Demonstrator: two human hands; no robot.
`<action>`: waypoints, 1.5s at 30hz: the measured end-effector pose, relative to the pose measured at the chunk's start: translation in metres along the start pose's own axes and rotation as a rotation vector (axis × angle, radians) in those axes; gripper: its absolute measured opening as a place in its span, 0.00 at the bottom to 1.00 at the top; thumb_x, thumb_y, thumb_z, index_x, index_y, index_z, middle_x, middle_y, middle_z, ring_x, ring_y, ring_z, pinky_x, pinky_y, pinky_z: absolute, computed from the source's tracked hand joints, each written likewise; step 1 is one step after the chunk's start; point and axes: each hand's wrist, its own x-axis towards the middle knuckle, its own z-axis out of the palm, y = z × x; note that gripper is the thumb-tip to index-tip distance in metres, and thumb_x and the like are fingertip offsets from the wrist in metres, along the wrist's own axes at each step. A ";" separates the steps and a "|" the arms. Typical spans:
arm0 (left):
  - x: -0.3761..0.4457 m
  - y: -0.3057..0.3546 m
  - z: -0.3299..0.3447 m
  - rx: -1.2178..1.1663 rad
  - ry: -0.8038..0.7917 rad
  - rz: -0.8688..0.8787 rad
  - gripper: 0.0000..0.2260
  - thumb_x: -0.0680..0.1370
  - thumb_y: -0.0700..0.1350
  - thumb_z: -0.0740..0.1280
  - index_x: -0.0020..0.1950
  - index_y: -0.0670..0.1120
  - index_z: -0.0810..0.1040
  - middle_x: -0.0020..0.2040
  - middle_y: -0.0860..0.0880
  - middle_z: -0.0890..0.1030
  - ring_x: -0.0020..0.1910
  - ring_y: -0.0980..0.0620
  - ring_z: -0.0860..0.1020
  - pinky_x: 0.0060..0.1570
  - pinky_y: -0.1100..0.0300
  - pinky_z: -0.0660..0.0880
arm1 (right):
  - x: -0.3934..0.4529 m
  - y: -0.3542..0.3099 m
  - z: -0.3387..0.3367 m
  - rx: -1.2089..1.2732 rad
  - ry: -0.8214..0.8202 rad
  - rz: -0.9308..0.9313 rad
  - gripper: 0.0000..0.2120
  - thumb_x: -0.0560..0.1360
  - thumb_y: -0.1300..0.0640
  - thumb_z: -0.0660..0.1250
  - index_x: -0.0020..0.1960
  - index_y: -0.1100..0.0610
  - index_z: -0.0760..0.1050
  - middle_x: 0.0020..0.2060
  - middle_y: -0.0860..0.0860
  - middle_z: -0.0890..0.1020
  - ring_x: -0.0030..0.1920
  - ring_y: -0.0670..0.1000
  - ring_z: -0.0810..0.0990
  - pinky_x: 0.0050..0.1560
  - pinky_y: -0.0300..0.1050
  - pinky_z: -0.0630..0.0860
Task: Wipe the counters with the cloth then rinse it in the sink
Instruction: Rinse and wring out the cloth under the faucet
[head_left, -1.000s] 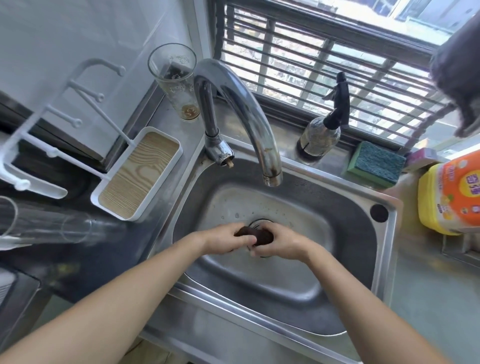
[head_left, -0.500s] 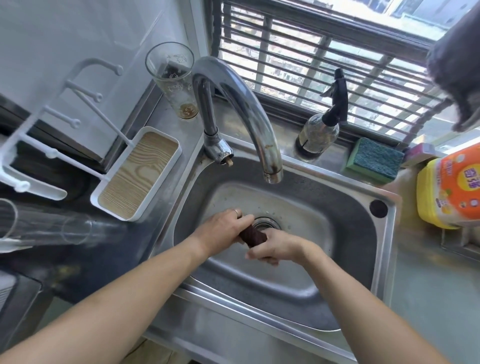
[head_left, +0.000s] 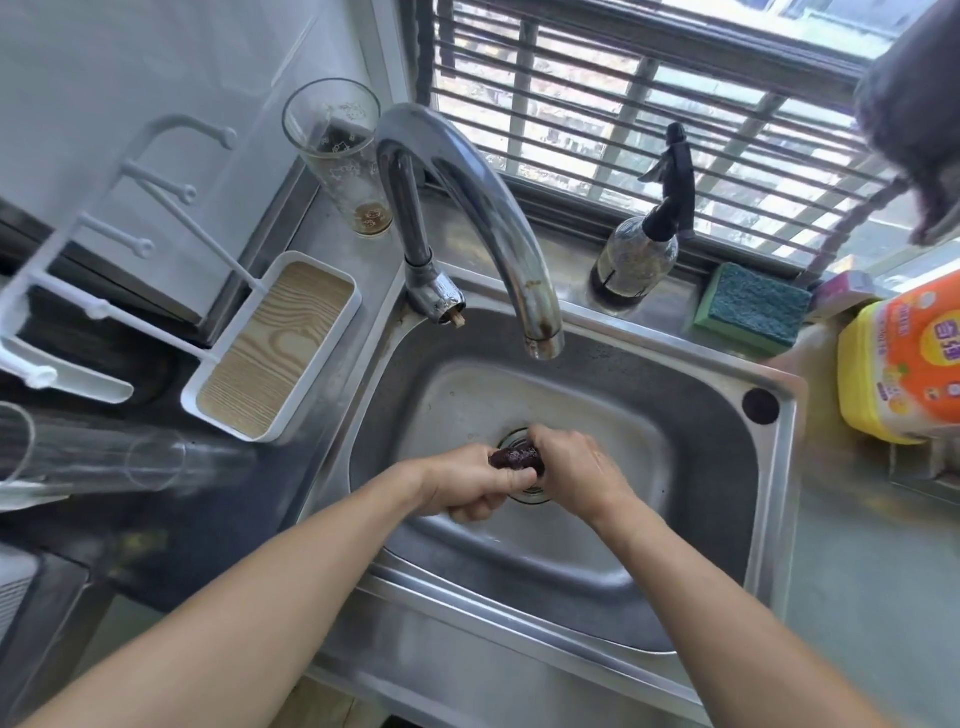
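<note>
Both forearms reach forward and down into the sink (head_left: 613, 613), meeting over the drain (head_left: 524, 491); the left hand (head_left: 465, 488) is curled into a fist round the near end of the cloth (head_left: 514, 460), knuckles turned up and fingers tucked under; the right hand (head_left: 576, 470) grips the far end, its back facing the camera and wrist bent inward; the cloth is a dark, tightly bunched roll held between the two fists, just above the drain and apart from the basin floor as far as can be told.

The sink is a steel basin with a round dark hole (head_left: 760, 406) in its right rim; the tap (head_left: 467, 208) arches over the sink from its back left corner, spout ending above the basin with no water visible; behind the tap stands a glass (head_left: 340, 156) with a brown residue at the bottom; left of the sink lies a white tray (head_left: 275, 348) with a wood-grain base; behind the sink, on the ledge, stand a spray bottle (head_left: 644, 239) and a green sponge (head_left: 753, 309); right of the sink sits a yellow pack (head_left: 904, 358); a barred window (head_left: 649, 104) fills the wall behind the sink.
</note>
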 end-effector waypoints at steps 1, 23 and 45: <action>-0.001 0.000 0.003 -0.070 -0.029 -0.011 0.15 0.81 0.56 0.67 0.41 0.50 0.67 0.28 0.53 0.64 0.23 0.57 0.60 0.22 0.68 0.53 | -0.001 0.000 0.000 0.010 0.011 0.005 0.05 0.76 0.56 0.63 0.49 0.56 0.69 0.46 0.57 0.83 0.47 0.65 0.80 0.41 0.52 0.74; 0.005 -0.010 -0.018 1.129 0.509 0.707 0.14 0.78 0.44 0.69 0.63 0.47 0.74 0.54 0.45 0.77 0.51 0.43 0.78 0.50 0.51 0.76 | -0.005 0.019 -0.029 1.340 -0.967 0.343 0.14 0.79 0.57 0.70 0.61 0.61 0.72 0.50 0.64 0.83 0.42 0.55 0.85 0.41 0.46 0.84; -0.006 -0.014 0.021 -0.214 0.040 0.094 0.16 0.82 0.59 0.62 0.43 0.49 0.68 0.28 0.53 0.61 0.24 0.57 0.57 0.24 0.68 0.51 | -0.003 0.002 -0.008 -0.161 0.047 -0.096 0.10 0.76 0.53 0.65 0.51 0.53 0.65 0.45 0.55 0.85 0.47 0.65 0.82 0.37 0.50 0.67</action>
